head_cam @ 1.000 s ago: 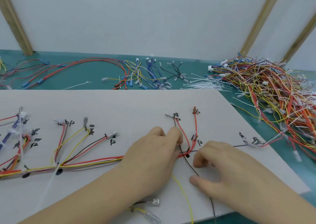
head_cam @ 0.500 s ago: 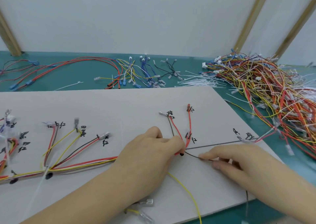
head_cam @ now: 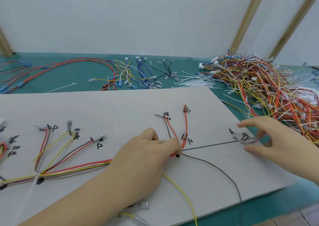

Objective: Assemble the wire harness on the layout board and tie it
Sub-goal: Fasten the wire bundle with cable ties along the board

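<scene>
The pale layout board (head_cam: 120, 108) carries the harness bundle (head_cam: 77, 167) of red, yellow and brown wires, with branches fanning up to hand-written marks. My left hand (head_cam: 143, 156) lies over the bundle, its fingertips pressing the wires down at a black dot (head_cam: 177, 155). From there a grey wire (head_cam: 212, 144) runs straight right to a terminal (head_cam: 246, 141). My right hand (head_cam: 279, 139) hovers over that terminal with fingers spread, blurred, gripping nothing I can see. A dark wire (head_cam: 224, 174) and a yellow wire (head_cam: 183, 194) trail loose toward the board's front edge.
A big tangle of finished harnesses (head_cam: 267, 91) fills the green table at the right. White cable ties (head_cam: 195, 83) lie behind the board. Loose red, blue and black wires (head_cam: 86, 65) lie along the back. Two clear-sleeved terminals (head_cam: 141, 205) rest near my left wrist.
My right hand let go of the dark wire near the junction and moved right to the grey wire's terminal. My left hand stayed on the bundle. The view shifted slightly.
</scene>
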